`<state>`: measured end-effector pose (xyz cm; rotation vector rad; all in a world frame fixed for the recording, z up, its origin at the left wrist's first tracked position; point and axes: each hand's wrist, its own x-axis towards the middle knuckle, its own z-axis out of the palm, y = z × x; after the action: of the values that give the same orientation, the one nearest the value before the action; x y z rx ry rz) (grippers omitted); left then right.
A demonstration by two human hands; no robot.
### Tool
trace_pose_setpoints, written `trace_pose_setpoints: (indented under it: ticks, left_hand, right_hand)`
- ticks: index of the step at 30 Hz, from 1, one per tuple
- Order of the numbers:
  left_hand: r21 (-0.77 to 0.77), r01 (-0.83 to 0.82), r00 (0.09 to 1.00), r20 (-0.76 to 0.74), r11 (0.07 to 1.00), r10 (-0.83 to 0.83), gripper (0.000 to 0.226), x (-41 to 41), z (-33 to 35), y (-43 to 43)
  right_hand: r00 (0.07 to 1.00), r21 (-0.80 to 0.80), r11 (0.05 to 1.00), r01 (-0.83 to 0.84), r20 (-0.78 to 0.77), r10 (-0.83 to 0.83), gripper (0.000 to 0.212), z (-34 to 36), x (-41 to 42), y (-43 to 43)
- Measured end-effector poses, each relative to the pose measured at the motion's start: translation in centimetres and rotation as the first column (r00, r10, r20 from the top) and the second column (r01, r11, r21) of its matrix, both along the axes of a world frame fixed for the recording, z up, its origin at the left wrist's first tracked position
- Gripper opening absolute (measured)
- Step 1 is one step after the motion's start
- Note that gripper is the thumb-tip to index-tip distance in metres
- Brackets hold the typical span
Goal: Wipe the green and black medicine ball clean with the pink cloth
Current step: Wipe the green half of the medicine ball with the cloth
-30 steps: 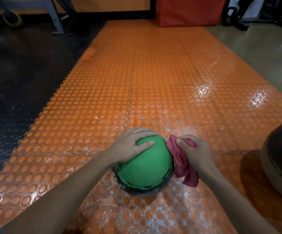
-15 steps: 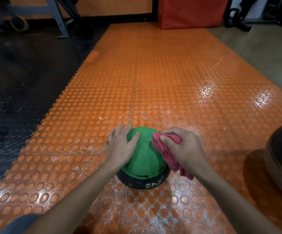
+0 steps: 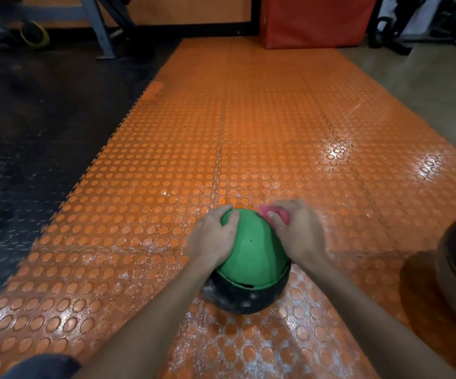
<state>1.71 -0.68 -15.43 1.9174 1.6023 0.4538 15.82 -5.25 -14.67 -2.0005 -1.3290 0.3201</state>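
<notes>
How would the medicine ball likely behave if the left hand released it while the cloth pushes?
Probably roll: the medicine ball is round, on a glossy orange mat, braced by the left hand opposite the pink cloth in the right hand. As a medicine ball, likely heavy, so sluggish. Its matte green surface looks grippy, not slippery.

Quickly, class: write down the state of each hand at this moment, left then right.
Left hand: open, fingers spread on the medicine ball.
Right hand: closed, gripping the pink cloth against the ball.
</notes>
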Motion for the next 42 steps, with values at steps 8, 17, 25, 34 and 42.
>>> trace_pose_setpoints:
  ticks: [8,17,25,34,42]
  left_hand:
    - [-0.045,-0.058,0.998,0.019,0.997,0.059,0.042,0.2,-0.1,0.9]
    - [0.020,-0.091,0.995,0.032,0.996,0.091,0.041,0.1,-0.4,-0.1]
    - [-0.026,-0.057,0.998,0.027,0.998,0.058,0.039,0.1,-0.3,0.8]
    - [-0.086,-0.153,0.979,0.121,0.984,0.163,0.037,-0.4,-0.3,1.1]
    - [-0.091,-0.095,0.989,0.101,0.991,0.104,0.033,0.7,-0.4,2.1]
  right_hand:
    - [0.908,0.194,0.947,-0.257,0.385,0.167,0.016,-1.6,-4.2,-5.7]
    - [0.973,-0.051,0.997,-0.055,0.220,0.065,0.025,-0.9,-0.7,2.0]
    - [0.877,0.185,0.937,-0.295,0.442,0.189,0.027,-3.3,-3.2,-6.6]
    - [0.914,-0.001,0.978,-0.209,0.356,0.196,0.020,0.2,-2.1,1.3]
    - [0.828,0.209,0.901,-0.380,0.512,0.230,0.016,-3.8,-3.3,-6.6]
